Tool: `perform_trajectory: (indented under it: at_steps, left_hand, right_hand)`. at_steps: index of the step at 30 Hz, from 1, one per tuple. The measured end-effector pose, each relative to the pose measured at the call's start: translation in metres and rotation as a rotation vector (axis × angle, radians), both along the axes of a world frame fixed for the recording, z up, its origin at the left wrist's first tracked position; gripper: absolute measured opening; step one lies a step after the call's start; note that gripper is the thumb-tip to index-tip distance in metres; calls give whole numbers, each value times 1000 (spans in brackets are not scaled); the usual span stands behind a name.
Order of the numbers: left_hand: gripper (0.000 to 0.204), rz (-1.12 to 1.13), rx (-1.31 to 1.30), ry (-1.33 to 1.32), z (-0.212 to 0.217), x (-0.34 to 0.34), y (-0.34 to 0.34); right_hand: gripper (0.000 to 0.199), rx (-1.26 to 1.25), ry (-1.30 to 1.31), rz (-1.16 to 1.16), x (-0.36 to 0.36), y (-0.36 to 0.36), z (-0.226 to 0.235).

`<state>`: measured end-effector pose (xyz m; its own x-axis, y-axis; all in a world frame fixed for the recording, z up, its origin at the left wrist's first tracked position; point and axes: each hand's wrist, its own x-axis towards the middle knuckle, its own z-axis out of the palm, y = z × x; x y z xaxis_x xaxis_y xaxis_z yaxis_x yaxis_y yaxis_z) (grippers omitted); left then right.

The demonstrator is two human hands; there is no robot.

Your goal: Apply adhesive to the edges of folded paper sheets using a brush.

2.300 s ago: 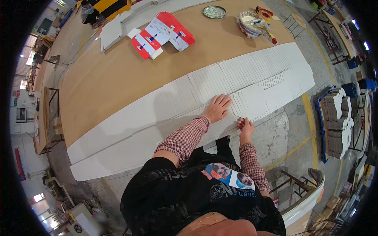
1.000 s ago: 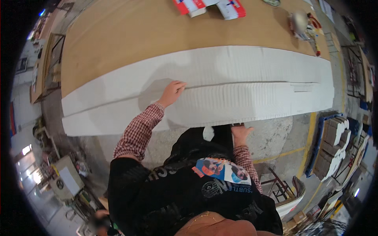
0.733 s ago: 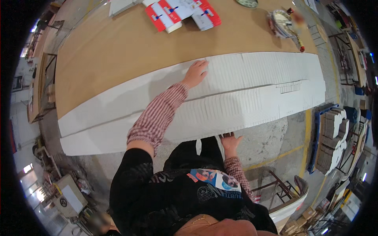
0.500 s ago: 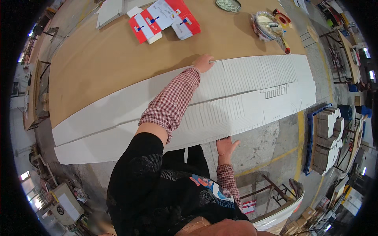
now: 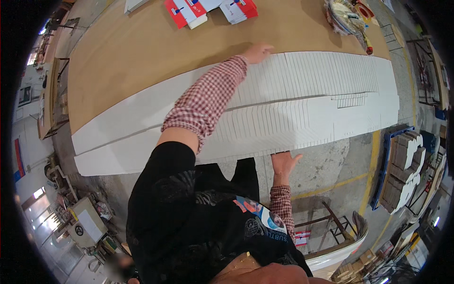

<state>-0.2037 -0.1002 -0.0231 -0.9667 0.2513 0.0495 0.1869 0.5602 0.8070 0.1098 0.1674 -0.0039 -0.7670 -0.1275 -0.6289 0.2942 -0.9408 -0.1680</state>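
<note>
Long white cardboard sheets [image 5: 189, 137], overlapped with many staggered edges toward the right, lie along the near side of the brown table. My left arm reaches across them. At their far edge is my left hand [image 5: 258, 52], fingers stretched to the right, pinching nothing that I can see. Below the near edge, my right hand [image 5: 283, 164] has its thumb spread out to the right. Its fingertips go up under the sheets' edge and are partly hidden. Both forearms wear red-and-white checked sleeves.
Red, white and blue printed cartons [image 5: 239, 10] lie at the table's far side. A plastic-wrapped bundle [image 5: 347, 21] sits beside a tape roll [image 5: 363, 10] at far right. Stacked cardboard [image 5: 402, 165] stands on a blue pallet [image 5: 380, 180] to the right. The brown tabletop [image 5: 123, 71] extends beyond the sheets.
The view has shifted, so the table and cartons sit higher and farther right. My left hand's fingers are straighter at the far edge. My right hand stays at the near edge.
</note>
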Motion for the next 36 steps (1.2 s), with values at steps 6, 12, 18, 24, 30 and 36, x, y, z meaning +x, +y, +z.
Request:
perform_trajectory:
  at_steps: [6,12,18,24,30,36]
  left_hand:
    - [24,157,-223,-23,-23,53,-119]
    - [20,58,-187,-108,-15,65,-110]
    - [22,-123,-435,-257,7,92,-130]
    - [24,71,-190,-123,21,252,-246]
    - [21,25,-255,-209,24,379,-250]
    - [25,102,-102,-174,20,377,-270]
  right_hand:
    - [98,-26,-43,-18,28,-33,-14]
    - [102,17,-58,-15,23,-43,-2]
    - [96,2,-93,-124,28,-31,-4]
    - [104,289,-386,11,91,-91,-35]
    - [104,125,-254,75,87,-158,-11]
    - [107,105,-239,20,102,-151,-19]
